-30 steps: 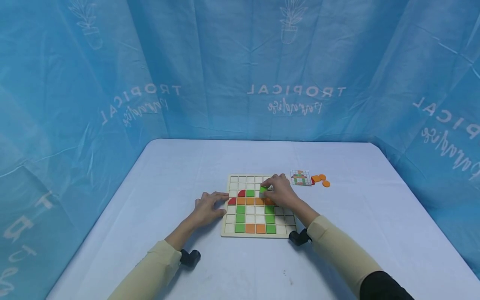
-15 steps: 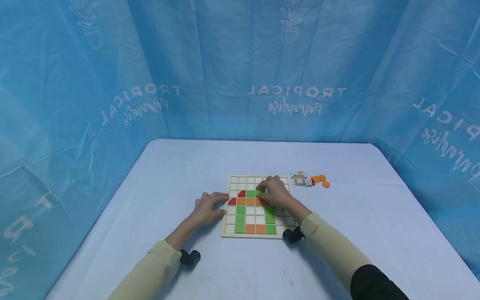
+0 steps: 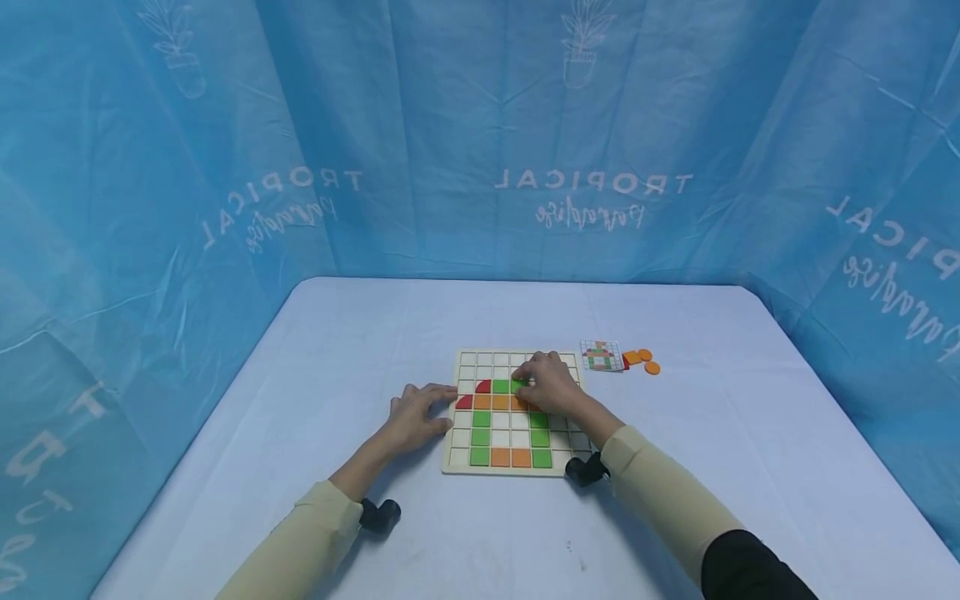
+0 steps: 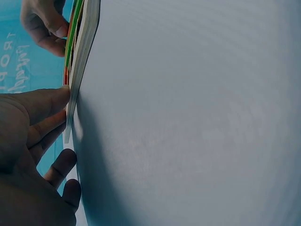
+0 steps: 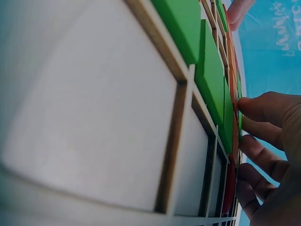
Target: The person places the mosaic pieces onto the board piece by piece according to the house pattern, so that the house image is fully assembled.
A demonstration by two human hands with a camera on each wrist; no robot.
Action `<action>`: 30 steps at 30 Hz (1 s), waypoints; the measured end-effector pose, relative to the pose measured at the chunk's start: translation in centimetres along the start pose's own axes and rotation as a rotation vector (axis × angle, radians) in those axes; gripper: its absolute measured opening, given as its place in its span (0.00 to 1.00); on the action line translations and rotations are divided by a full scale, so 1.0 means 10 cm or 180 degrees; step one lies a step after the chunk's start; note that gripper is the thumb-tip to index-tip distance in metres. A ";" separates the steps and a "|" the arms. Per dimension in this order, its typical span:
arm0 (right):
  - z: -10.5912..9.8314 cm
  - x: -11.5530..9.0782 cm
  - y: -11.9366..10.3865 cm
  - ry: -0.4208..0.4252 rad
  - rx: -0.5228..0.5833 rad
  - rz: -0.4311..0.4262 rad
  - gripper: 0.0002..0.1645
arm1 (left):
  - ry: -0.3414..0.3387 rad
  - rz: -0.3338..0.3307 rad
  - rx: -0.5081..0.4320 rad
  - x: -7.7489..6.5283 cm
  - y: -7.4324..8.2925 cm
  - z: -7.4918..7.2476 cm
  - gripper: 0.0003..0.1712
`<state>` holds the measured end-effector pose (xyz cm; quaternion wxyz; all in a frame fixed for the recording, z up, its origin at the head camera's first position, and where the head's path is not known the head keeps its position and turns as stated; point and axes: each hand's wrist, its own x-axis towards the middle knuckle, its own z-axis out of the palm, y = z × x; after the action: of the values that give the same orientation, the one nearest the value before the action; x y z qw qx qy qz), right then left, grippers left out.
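A pale gridded board (image 3: 510,472) lies on the table with green, orange and red tiles in its cells. My left hand (image 3: 412,417) rests its extended fingers and thumb against the board's left edge; in the left wrist view the thumb (image 4: 47,103) touches that edge. Over the upper middle of the board, my right hand (image 3: 551,383) has thumb and fingertips on a green square tile (image 3: 519,385), partly hidden by the fingers. That tile sits beside another green tile (image 3: 500,387), above the orange row (image 3: 491,402). In the right wrist view, the right fingers (image 5: 263,155) are bent at the board's surface.
A pattern card (image 3: 600,356) lies just right of the board's far corner. Beside it are loose orange pieces (image 3: 645,355) and a partly covered red piece (image 3: 626,363). Blue printed cloth (image 3: 480,150) hangs behind the white-covered table (image 3: 375,333).
The right hand has moved slightly left and lowered the tilted green tile into a cell beside the other green tile. Over the last half second it stays there. The left hand has not moved.
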<state>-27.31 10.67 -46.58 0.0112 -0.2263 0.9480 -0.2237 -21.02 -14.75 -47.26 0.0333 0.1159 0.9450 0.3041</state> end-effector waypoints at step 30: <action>-0.61 -0.40 0.88 0.0823 0.0390 0.0811 0.19 | -0.0008 -0.0019 -0.0035 0.00 -0.01 0.00 0.27</action>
<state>-28.19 21.97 -45.20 -0.0687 -0.0727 0.9471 -0.3050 -21.08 -14.79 -47.35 0.0360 0.1132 0.9436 0.3090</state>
